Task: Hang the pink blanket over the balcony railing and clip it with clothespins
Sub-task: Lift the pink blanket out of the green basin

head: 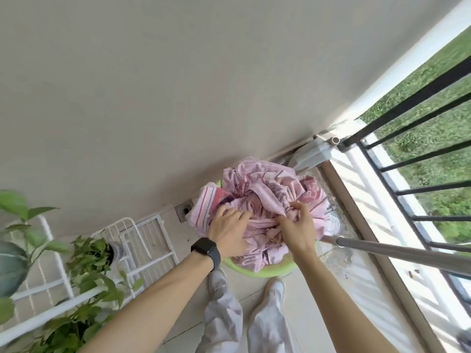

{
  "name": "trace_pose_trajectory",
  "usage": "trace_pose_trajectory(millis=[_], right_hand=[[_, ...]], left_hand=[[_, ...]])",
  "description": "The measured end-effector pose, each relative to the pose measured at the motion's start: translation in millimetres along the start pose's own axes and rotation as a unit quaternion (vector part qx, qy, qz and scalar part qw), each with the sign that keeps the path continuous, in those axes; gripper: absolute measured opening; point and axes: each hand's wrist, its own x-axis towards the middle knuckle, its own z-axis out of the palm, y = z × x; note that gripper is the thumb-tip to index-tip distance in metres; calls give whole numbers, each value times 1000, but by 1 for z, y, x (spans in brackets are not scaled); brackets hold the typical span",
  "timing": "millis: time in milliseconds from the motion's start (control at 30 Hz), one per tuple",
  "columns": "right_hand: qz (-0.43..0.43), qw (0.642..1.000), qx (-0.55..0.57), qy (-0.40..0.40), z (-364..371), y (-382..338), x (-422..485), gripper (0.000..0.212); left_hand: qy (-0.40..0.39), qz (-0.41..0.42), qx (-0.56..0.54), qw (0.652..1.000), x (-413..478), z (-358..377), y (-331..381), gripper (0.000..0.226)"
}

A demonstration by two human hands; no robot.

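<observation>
At the lower left of the frame stand green plants (86, 261) and a white rack (142, 240). In the centre the pink blanket (265, 184) lies crumpled in a green basin (265, 271); the left hand (228, 231), with a black watch (207, 248), grips its folds with bent fingers, and the right hand (297, 228) pinches a fold just beside it. At the right are a metal pole (395, 250) and the black railing (418, 98), apart from the blanket.

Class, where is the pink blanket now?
The pink blanket lies bunched in the green basin on the floor, centre of view, left of the railing.
</observation>
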Motion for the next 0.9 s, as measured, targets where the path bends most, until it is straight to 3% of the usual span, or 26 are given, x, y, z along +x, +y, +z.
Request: trace_pose_trajectory(millis=[200, 300, 467, 633, 700, 800, 900], right_hand=[[-137, 990, 0, 42, -105, -113, -83, 41], [-203, 978, 3, 57, -161, -176, -122, 54], [-275, 958, -34, 76, -241, -242, -179, 69], [-362, 914, -140, 122, -295, -271, -221, 75], [-398, 908, -101, 87, -309, -276, -237, 93], [-449, 892, -20, -41, -336, -306, -259, 133], [-480, 867, -47, -124, -357, -339, -278, 139]], left_hand=[[88, 13, -160, 983, -49, -165, 48, 60], [166, 33, -203, 964, -65, -261, 67, 58], [310, 64, -149, 937, -102, -408, 109, 58], [352, 96, -58, 929, -148, -497, 157, 54], [366, 119, -10, 923, -167, -518, 171, 47], [401, 137, 53, 904, -193, -557, 196, 44], [456, 154, 86, 872, -218, -594, 222, 43]])
